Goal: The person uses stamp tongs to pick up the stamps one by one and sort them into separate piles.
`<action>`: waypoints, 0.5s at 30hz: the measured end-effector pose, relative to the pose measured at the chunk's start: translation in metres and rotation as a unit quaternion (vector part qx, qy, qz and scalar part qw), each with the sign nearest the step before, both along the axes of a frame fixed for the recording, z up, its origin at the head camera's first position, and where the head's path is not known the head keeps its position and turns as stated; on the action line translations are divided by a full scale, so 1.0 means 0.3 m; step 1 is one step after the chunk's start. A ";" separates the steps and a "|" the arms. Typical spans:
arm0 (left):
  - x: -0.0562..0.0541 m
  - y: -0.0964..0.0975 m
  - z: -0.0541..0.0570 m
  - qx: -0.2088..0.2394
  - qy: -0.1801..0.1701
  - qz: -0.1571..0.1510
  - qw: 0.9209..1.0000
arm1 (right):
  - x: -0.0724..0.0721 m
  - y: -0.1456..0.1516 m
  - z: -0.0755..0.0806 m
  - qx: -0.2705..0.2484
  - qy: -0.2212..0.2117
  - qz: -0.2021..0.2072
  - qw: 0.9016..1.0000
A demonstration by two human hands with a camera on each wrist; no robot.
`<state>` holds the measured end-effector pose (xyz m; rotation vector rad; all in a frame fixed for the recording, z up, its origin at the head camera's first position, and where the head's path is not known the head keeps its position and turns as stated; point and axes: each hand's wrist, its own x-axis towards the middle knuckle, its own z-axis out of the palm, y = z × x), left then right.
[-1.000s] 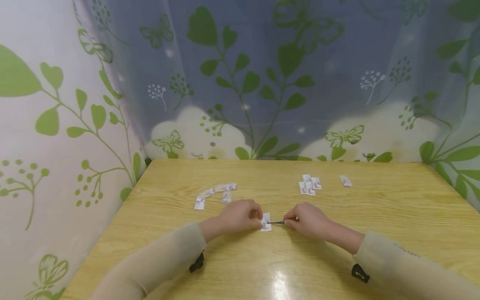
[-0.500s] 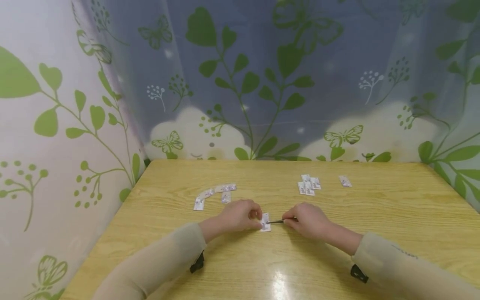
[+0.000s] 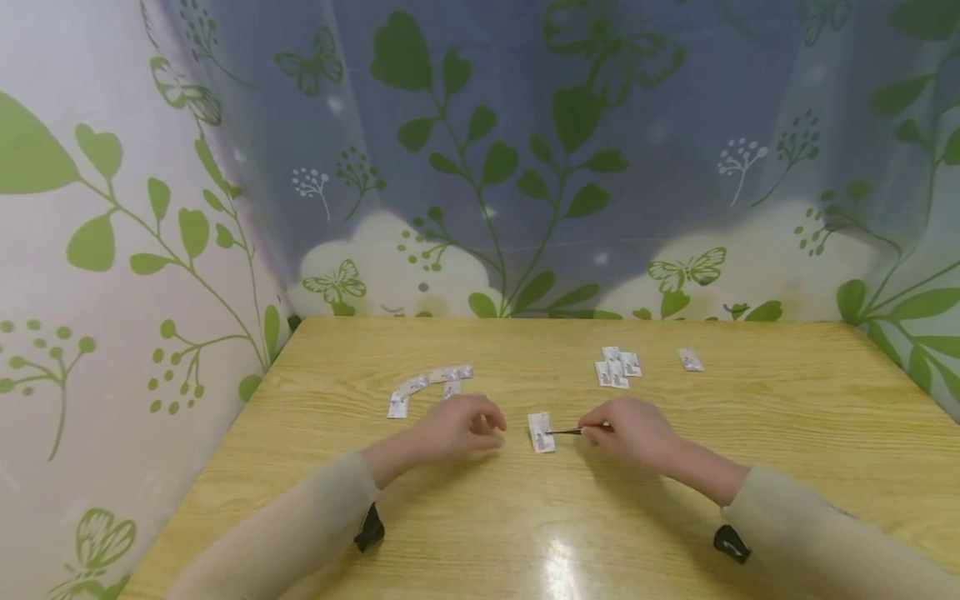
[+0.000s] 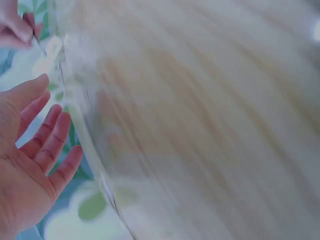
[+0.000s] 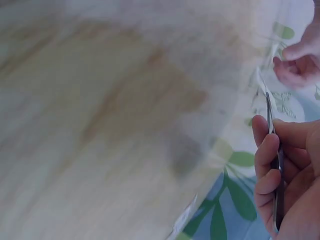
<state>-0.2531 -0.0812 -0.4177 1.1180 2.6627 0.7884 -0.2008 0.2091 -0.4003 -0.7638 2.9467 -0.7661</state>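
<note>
My right hand [image 3: 632, 431] pinches a pair of dark metal tweezers [image 5: 278, 192], whose tips point left. At those tips is a small white printed packet [image 3: 539, 435], close over the wooden table. To the left, my left hand [image 3: 457, 429] is apart from that packet. In the left wrist view its fingers [image 4: 50, 146] are spread and relaxed, with nothing in them. Just beyond the left hand lies another packet [image 3: 452, 389], partly covered by the hand.
A curved row of packets [image 3: 412, 386] lies on the table [image 3: 330, 492] at the left. Farther right lie a cluster of packets [image 3: 617, 367] and a single packet [image 3: 690, 360]. A leaf-patterned curtain [image 3: 480, 208] hangs behind the table's back edge.
My left hand has let go of the packet and moved left. My right hand, the tweezers and the packet have shifted slightly right and away from the body.
</note>
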 end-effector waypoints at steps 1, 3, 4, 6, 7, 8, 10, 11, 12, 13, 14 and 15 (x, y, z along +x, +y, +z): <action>-0.004 -0.022 0.003 0.009 0.003 0.006 1.000 | 0.001 0.011 0.006 -0.002 0.000 0.001 1.000; -0.022 -0.069 0.006 0.024 0.016 0.019 0.999 | 0.002 0.036 0.016 -0.005 -0.005 -0.002 1.000; -0.032 -0.094 0.010 0.030 0.019 0.028 0.999 | 0.002 0.050 0.022 -0.006 -0.008 -0.004 1.000; -0.057 -0.141 0.017 0.037 0.019 0.052 0.998 | 0.001 0.079 0.032 -0.005 -0.012 -0.009 1.000; -0.071 -0.164 0.021 0.037 0.019 0.067 0.997 | 0.000 0.094 0.037 -0.006 -0.015 -0.012 1.000; -0.086 -0.187 0.022 0.038 0.020 0.078 0.996 | -0.002 0.109 0.043 -0.006 -0.016 -0.015 1.000; -0.114 -0.228 0.026 0.038 0.016 0.098 0.994 | -0.005 0.139 0.056 -0.008 -0.017 -0.019 1.000; -0.128 -0.246 0.026 0.036 0.015 0.107 0.993 | -0.006 0.153 0.062 -0.009 -0.016 -0.021 1.000; -0.140 -0.260 0.027 0.033 0.013 0.114 0.993 | -0.006 0.167 0.069 -0.010 -0.017 -0.023 1.000; -0.150 -0.272 0.027 0.029 0.011 0.118 0.992 | -0.006 0.182 0.074 -0.011 -0.017 -0.025 0.999; -0.159 -0.279 0.028 0.026 0.008 0.121 0.992 | -0.006 0.196 0.079 -0.013 -0.019 -0.028 0.999; -0.165 -0.283 0.030 0.022 0.002 0.124 0.992 | -0.005 0.210 0.083 -0.012 -0.021 -0.031 0.999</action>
